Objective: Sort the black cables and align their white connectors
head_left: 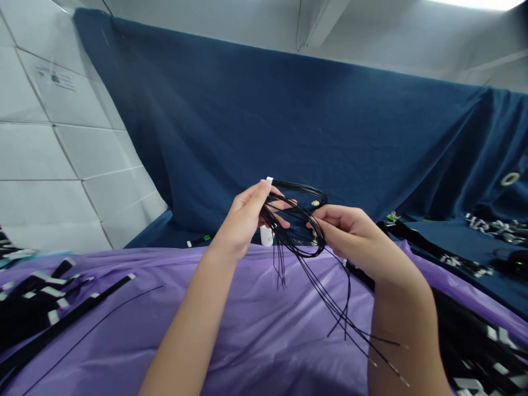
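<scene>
A coiled bundle of thin black cables (pixel 305 254) is held up between my two hands, above the purple sheet (pixel 256 330). My left hand (pixel 247 212) is closed round one side of the coil, its thumb by a white tab (pixel 269 180). On the other side, the fingers of my right hand (pixel 344 225) pinch the coil's edge; the fingertips are partly hidden. Loose cable ends (pixel 346 319) hang below, some reaching across in front of my right forearm. Behind the coil, a small white cylinder (pixel 267 236) stands at the sheet's far edge.
Piles of black strips with white ends lie at left (pixel 45 297) and right (pixel 482 352). One single black cable (pixel 94 319) lies on the sheet. Blue cloth (pixel 264 110) hangs behind, with white panels (pixel 99 146) at left and a tape roll (pixel 510 179) far right.
</scene>
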`<state>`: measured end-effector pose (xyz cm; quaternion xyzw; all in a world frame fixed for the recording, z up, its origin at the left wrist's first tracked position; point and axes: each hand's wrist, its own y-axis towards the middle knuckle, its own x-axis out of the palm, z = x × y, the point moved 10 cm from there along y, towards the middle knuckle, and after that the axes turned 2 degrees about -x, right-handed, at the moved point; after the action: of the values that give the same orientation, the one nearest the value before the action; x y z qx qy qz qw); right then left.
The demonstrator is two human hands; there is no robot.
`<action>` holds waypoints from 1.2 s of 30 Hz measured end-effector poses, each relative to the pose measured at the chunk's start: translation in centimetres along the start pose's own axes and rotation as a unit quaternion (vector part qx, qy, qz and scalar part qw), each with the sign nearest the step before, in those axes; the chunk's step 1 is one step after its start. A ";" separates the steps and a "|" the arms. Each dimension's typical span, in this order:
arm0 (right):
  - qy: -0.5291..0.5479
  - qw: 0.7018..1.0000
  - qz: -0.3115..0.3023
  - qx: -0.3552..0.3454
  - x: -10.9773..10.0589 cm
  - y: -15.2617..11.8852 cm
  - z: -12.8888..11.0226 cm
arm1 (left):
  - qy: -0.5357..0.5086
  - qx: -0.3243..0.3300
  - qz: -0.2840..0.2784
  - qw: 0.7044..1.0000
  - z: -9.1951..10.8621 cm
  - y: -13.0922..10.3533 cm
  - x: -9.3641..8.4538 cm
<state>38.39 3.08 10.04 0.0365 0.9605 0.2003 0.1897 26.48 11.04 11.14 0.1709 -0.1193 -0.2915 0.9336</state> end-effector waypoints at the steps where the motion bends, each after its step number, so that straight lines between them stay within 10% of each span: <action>1: -0.011 1.000 -0.002 0.002 -0.2 -0.1 0.1 | -0.002 0.001 -0.003 1.000 0.1 0.0 0.0; 21: -0.155 0.981 0.101 -0.057 -1.8 -0.7 -1.7 | 0.059 -0.027 -0.009 0.998 0.4 -0.9 -0.3; 31: -0.240 0.966 0.074 -0.056 -1.5 -1.1 -2.1 | 0.352 0.232 0.059 0.905 5.7 -3.1 0.1; 36: -0.199 0.978 0.042 -0.041 -1.8 -1.2 -1.2 | 0.326 0.262 0.121 0.900 6.5 -3.3 -1.7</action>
<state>39.63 1.24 11.22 0.1081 0.8922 0.2360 0.3695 21.30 7.84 15.61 0.4791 0.0999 -0.0622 0.8698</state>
